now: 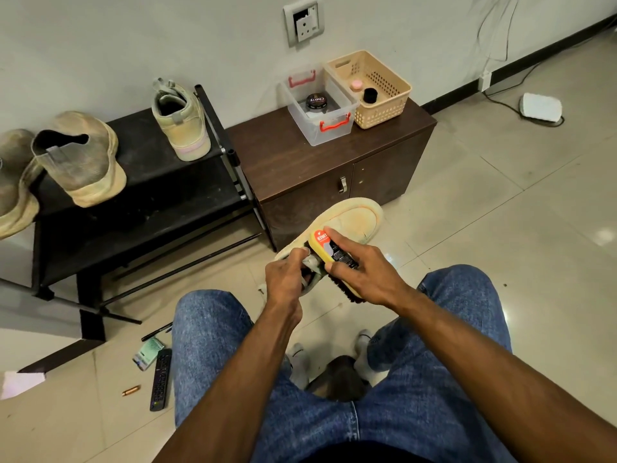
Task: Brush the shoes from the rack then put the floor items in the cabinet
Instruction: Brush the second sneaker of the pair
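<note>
A pale beige shoe is held in front of my knees, toe pointing away. My left hand grips it at the heel opening. My right hand grips a yellow-backed shoe brush whose dark bristles lie against the shoe's side. The matching beige shoe stands on the black rack, beside two worn brown boots. On the floor at my left lie a black remote, a pen, a small green packet and a copper-coloured cylinder.
A dark wooden cabinet stands right of the rack, its doors closed. On it sit a clear box with a polish tin and a beige basket. A white adapter with cable lies on the tiles far right.
</note>
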